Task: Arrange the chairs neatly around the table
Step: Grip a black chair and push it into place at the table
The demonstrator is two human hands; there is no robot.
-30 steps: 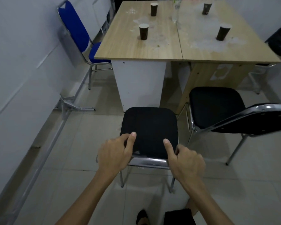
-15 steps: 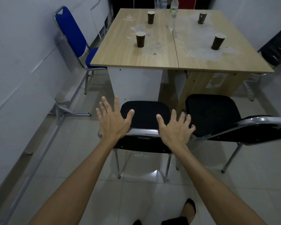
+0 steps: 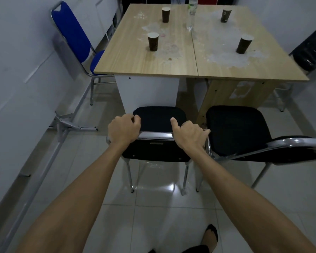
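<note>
A black chair (image 3: 158,118) with a chrome frame stands at the near edge of the wooden table (image 3: 133,59), its seat facing the table's white panel. My left hand (image 3: 124,129) grips the left end of its backrest top rail. My right hand (image 3: 189,133) grips the right end, thumb stretched out over the seat. A second black chair (image 3: 235,128) stands just to the right, its backrest turned toward the right. A blue chair (image 3: 72,37) sits at the table's left side against the wall. Part of another black chair (image 3: 310,52) shows at the far right.
Several dark paper cups (image 3: 153,41) and a clear bottle (image 3: 191,14) stand on the table. A metal rail and bracket (image 3: 67,124) run along the left wall at floor level. My foot (image 3: 211,236) is on the white tiles behind the chair.
My hands were spread open over the backrest half a second ago; now both have closed on its top rail. The chair stands closer to the table than one second ago.
</note>
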